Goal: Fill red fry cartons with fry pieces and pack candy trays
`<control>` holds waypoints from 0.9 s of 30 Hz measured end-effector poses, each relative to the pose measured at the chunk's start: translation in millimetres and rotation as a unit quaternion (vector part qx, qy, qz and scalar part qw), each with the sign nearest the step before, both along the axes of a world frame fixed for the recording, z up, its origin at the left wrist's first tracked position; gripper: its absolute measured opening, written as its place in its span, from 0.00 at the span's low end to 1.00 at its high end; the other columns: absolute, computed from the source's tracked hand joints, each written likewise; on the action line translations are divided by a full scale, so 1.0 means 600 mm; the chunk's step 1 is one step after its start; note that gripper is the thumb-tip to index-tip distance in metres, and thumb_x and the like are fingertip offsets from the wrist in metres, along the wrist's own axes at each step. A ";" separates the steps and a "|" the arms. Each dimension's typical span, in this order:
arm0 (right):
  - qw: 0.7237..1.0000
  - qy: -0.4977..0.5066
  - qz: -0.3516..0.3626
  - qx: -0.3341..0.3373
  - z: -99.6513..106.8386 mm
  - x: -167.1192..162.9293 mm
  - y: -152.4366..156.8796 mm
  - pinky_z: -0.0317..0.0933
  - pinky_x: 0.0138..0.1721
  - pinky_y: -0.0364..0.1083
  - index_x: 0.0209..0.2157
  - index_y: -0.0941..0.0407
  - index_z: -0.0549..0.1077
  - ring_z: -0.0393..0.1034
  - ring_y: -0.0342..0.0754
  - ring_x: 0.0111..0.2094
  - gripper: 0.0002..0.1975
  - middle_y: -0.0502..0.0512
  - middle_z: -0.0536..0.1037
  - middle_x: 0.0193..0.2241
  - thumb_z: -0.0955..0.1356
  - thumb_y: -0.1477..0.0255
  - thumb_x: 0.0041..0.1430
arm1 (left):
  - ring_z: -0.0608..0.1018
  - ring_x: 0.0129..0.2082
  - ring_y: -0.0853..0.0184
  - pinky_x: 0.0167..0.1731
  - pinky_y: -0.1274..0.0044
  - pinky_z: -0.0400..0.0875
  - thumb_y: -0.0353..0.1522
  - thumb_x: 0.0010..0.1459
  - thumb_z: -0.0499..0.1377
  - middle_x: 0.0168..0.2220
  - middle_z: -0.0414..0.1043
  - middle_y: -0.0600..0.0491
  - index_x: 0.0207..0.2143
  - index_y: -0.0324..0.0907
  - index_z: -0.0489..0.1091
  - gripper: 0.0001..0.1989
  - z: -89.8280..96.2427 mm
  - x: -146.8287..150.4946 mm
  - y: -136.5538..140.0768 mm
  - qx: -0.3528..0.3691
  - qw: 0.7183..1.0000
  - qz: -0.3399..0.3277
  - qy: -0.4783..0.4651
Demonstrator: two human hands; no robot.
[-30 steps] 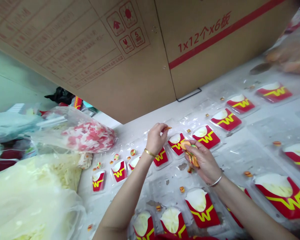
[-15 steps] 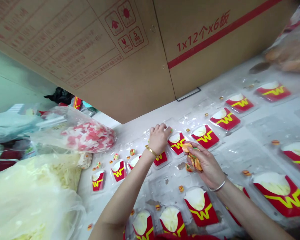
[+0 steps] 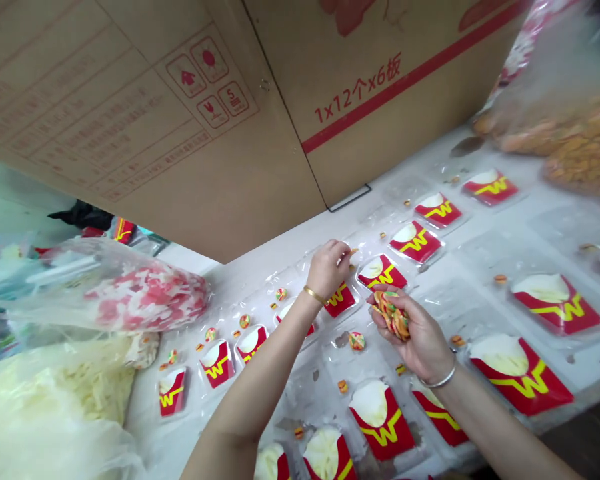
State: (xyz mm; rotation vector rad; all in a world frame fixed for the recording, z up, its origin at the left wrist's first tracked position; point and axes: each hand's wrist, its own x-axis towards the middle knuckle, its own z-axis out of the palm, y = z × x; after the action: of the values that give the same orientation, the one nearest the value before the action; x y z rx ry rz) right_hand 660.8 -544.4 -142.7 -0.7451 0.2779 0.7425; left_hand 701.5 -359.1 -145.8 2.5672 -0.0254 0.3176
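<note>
My left hand (image 3: pixel 329 270), with a gold bangle at the wrist, reaches over the back row of clear plastic trays. Its fingertips pinch a thin orange piece (image 3: pixel 353 252), seen edge-on, probably a mini pizza. In my right hand (image 3: pixel 423 337) is a bunch of mini pizzas (image 3: pixel 393 315), round and orange with red, green and yellow tops. A loose mini pizza (image 3: pixel 357 341) lies just left of that hand. Below my hands, trays hold red fries boxes (image 3: pixel 383 427) with a yellow W; tiny burgers (image 3: pixel 343 386) sit beside several. Pizzas lie by the leftmost back-row boxes.
A large cardboard carton (image 3: pixel 280 173) stands behind the back row. At left are a bag of pink and white pieces (image 3: pixel 150 293) and a bag of pale yellow pieces (image 3: pixel 80 380). A bag of orange-brown pieces (image 3: pixel 585 157) sits at far right on the white table (image 3: pixel 270 250).
The view has swung right. My left hand has moved slightly right along the back row. The orange disc that stuck out at my right thumb no longer shows there.
</note>
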 end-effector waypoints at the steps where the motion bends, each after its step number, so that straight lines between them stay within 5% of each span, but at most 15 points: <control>1: 1.000 -0.004 0.003 -0.009 0.002 0.001 -0.005 0.46 0.15 0.35 0.37 0.54 0.70 0.60 0.38 0.21 0.10 0.52 0.72 0.30 0.68 0.66 0.53 | 0.71 0.35 0.67 0.38 0.75 0.64 0.30 0.60 0.51 0.35 0.70 0.49 0.34 0.41 0.69 0.08 -0.006 0.012 -0.001 0.050 0.998 -0.023 0.005; 4: 0.999 -0.015 0.012 -0.041 0.006 0.004 -0.020 0.46 0.15 0.35 0.36 0.54 0.71 0.61 0.37 0.21 0.11 0.52 0.73 0.30 0.69 0.63 0.53 | 0.71 0.36 0.65 0.40 0.72 0.63 0.28 0.59 0.50 0.37 0.70 0.47 0.34 0.41 0.71 0.09 -0.019 0.030 -0.008 0.174 0.981 -0.078 0.043; 7: 0.998 -0.016 0.016 -0.066 0.008 0.005 -0.031 0.46 0.14 0.35 0.37 0.53 0.72 0.60 0.37 0.19 0.12 0.50 0.73 0.29 0.70 0.61 0.53 | 0.71 0.40 0.62 0.43 0.68 0.62 0.29 0.60 0.50 0.40 0.71 0.45 0.34 0.41 0.72 0.10 -0.015 0.026 -0.017 0.190 0.975 -0.083 0.075; 9: 0.997 -0.027 0.016 -0.073 0.006 0.006 -0.037 0.45 0.14 0.35 0.42 0.51 0.72 0.60 0.37 0.18 0.16 0.49 0.72 0.27 0.70 0.59 0.52 | 0.70 0.43 0.62 0.45 0.68 0.61 0.31 0.61 0.50 0.43 0.70 0.46 0.38 0.41 0.72 0.11 0.001 0.015 -0.026 0.112 0.988 -0.071 0.083; 12: 0.994 -0.056 -0.007 -0.091 -0.002 0.005 -0.042 0.54 0.17 0.37 0.49 0.49 0.70 0.64 0.40 0.22 0.24 0.49 0.72 0.27 0.72 0.60 0.50 | 0.72 0.40 0.66 0.43 0.72 0.64 0.37 0.61 0.52 0.41 0.72 0.49 0.40 0.42 0.71 0.12 0.036 -0.010 -0.050 -0.105 0.978 -0.094 0.154; 16: 0.987 -0.106 -0.014 -0.122 -0.012 0.008 -0.046 0.64 0.28 0.41 0.54 0.48 0.66 0.68 0.42 0.29 0.30 0.49 0.73 0.31 0.73 0.62 0.48 | 0.72 0.28 0.71 0.31 0.78 0.66 0.42 0.54 0.59 0.27 0.71 0.53 0.29 0.38 0.69 0.14 0.065 -0.028 -0.092 -0.364 0.866 -0.141 0.312; 18: 0.986 -0.112 -0.022 -0.120 -0.014 0.015 -0.052 0.62 0.25 0.40 0.52 0.49 0.67 0.66 0.41 0.26 0.29 0.48 0.73 0.29 0.73 0.62 0.48 | 0.71 0.26 0.72 0.30 0.78 0.66 0.41 0.50 0.63 0.25 0.70 0.53 0.26 0.37 0.67 0.15 0.066 -0.014 -0.106 -0.430 0.838 -0.117 0.315; 22: 0.995 -0.069 -0.024 -0.063 -0.005 0.035 -0.080 0.46 0.14 0.36 0.41 0.53 0.71 0.57 0.36 0.17 0.16 0.50 0.72 0.27 0.70 0.63 0.51 | 0.71 0.25 0.73 0.28 0.79 0.65 0.37 0.49 0.63 0.25 0.70 0.55 0.28 0.37 0.67 0.12 0.045 0.070 -0.105 -0.425 0.884 -0.014 0.197; 27: 0.997 -0.028 -0.042 -0.057 0.007 0.056 -0.121 0.44 0.14 0.36 0.43 0.53 0.71 0.57 0.35 0.18 0.16 0.51 0.72 0.29 0.70 0.64 0.52 | 0.71 0.25 0.72 0.28 0.79 0.64 0.31 0.51 0.58 0.24 0.69 0.56 0.27 0.39 0.67 0.04 -0.011 0.201 -0.086 -0.264 0.960 0.047 0.086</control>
State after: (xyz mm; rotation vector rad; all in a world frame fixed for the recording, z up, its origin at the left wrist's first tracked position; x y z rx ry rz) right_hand 694.6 -617.1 -138.6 -0.8562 0.3018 0.6282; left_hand 822.1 -410.9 -152.6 2.0576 0.2186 0.1134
